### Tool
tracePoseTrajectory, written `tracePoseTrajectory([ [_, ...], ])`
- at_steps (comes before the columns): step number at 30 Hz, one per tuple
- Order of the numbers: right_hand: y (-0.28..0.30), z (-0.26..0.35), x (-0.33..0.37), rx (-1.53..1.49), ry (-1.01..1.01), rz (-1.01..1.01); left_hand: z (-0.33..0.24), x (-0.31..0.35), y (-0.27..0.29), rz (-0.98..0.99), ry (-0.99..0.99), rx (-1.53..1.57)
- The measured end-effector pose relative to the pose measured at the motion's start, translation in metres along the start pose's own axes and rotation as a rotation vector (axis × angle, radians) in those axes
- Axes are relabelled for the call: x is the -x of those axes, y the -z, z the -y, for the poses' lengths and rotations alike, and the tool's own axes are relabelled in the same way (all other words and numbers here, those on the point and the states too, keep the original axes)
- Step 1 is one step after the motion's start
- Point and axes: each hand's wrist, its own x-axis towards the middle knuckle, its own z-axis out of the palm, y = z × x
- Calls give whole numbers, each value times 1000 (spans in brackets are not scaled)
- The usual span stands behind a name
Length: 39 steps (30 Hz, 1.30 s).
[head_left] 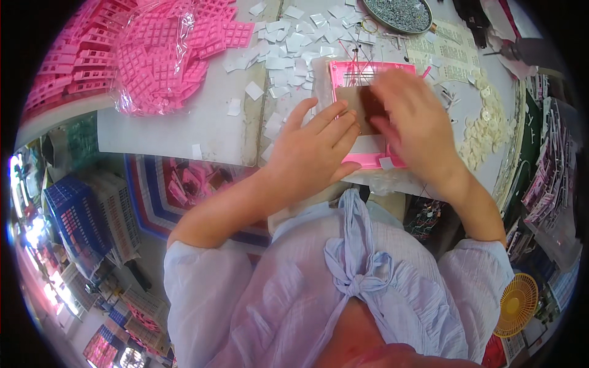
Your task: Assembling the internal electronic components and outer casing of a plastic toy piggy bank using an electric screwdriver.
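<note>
A pink plastic frame [362,161] lies on the table in front of me, with a flat brown panel [354,98] over its middle. My left hand [319,138] rests on the panel's left side, fingers stretched out and thumb near the frame's lower edge. Over the panel's right side is my right hand [420,122], its fingers bent down, thumb apart from them and smeared by motion. Whether it holds anything I cannot make out. Thin wires [362,58] stick up at the frame's far edge. A small white square [386,163] sits on its near edge.
White paper squares [288,46] are scattered beyond my left hand. Pink plastic parts [156,67] are heaped in a clear bag at far left. A round tray of small screws [402,13] stands at the back. Cream-coloured discs [483,126] pile up right; a striped bag [144,193] hangs below the table.
</note>
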Motion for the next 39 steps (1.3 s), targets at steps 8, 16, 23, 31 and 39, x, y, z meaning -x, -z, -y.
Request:
tracePoseTrajectory([
  [8,0,23,19,138,114,250,11,-8,9,50,-42,62],
  [16,5,26,22,143,110,264,22,-7,9,89,-169,34],
  [23,5,26,19,94,78,288,28,-3,4,60,-185,31],
  [31,-2,33,31,65,54,297,22,-5,2,44,-121,47],
  [39,-2,31,27,47,86,275,9,-5,6,75,-92,-46],
])
